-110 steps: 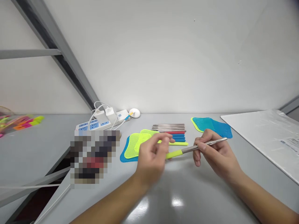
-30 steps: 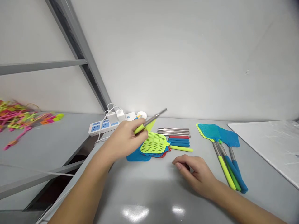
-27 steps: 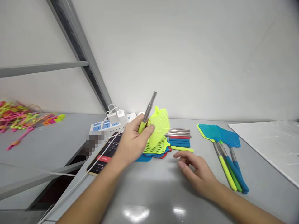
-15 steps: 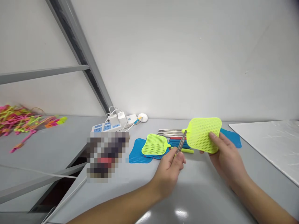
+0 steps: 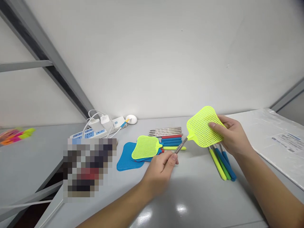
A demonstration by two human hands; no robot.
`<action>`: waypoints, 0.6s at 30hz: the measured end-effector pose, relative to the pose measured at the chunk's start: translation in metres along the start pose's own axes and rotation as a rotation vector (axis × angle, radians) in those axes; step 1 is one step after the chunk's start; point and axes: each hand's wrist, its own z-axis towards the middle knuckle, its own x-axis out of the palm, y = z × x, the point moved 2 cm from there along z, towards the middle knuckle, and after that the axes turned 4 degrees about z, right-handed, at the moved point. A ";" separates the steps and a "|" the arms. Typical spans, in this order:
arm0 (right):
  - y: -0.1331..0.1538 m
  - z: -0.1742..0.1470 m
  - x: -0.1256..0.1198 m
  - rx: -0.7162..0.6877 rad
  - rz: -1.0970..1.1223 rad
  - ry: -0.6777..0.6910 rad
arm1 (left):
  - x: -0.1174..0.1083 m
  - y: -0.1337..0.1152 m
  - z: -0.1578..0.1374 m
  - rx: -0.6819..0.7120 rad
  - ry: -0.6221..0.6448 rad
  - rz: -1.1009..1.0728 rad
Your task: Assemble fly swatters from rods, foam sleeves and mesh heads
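Grey table (image 5: 201, 205), rods (image 5: 165, 130) near its back edge; fingers pinching, left hand (image 5: 159, 169) holds a tube (image 5: 181, 145), right hand (image 5: 231, 134) a swatter head (image 5: 201, 128).

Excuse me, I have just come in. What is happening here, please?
A person's left hand holds a metal rod, its tip at the neck of a yellow-green mesh paddle, which the right hand holds. How firmly they join is unclear. More mesh paddles and loose metal rods lie on the table.
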 end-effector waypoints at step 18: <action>0.000 0.005 -0.011 0.053 -0.066 0.074 | 0.002 0.002 0.000 -0.032 0.100 0.042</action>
